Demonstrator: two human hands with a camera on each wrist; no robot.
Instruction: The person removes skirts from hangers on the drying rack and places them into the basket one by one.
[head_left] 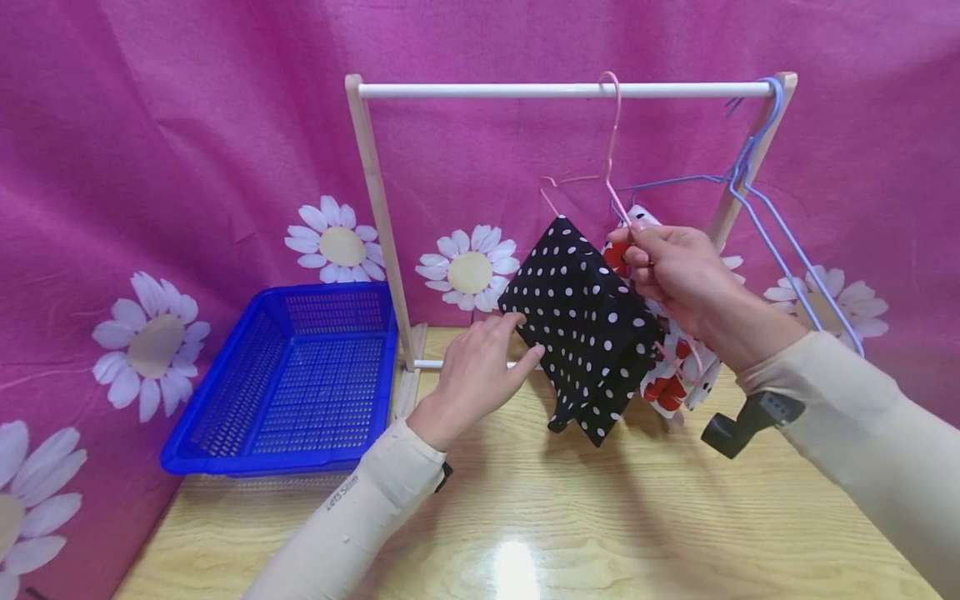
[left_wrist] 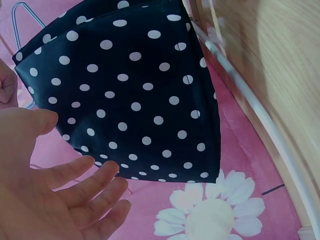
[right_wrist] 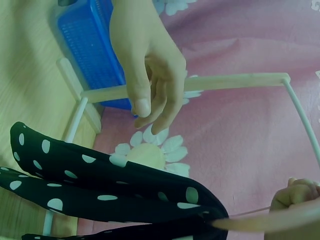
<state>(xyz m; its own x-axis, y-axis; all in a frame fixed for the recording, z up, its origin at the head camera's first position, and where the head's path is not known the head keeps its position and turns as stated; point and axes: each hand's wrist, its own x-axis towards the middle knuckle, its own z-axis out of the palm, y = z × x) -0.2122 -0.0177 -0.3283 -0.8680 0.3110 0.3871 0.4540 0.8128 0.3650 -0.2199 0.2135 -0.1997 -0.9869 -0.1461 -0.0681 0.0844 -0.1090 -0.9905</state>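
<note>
R hand (head_left: 682, 271) pinches pink hanger (head_left: 608, 171), hooked betw. rail (head_left: 480, 90) ends; L hand (head_left: 480, 358) spread, empty, nr. polka-dot garment (head_left: 581, 325). Prob. step: garment adj.; next likely needs L pinch.

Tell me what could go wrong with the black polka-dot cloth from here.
The polka-dot cloth might slip off the pink wire hanger: it hangs askew, and the open left hand isn't gripping it.
The hanger's hook might lift off the white rail if the right hand, pinching the wire, pushes upward.
The cloth could snag on the red-and-white fabric hanging close behind it.
</note>
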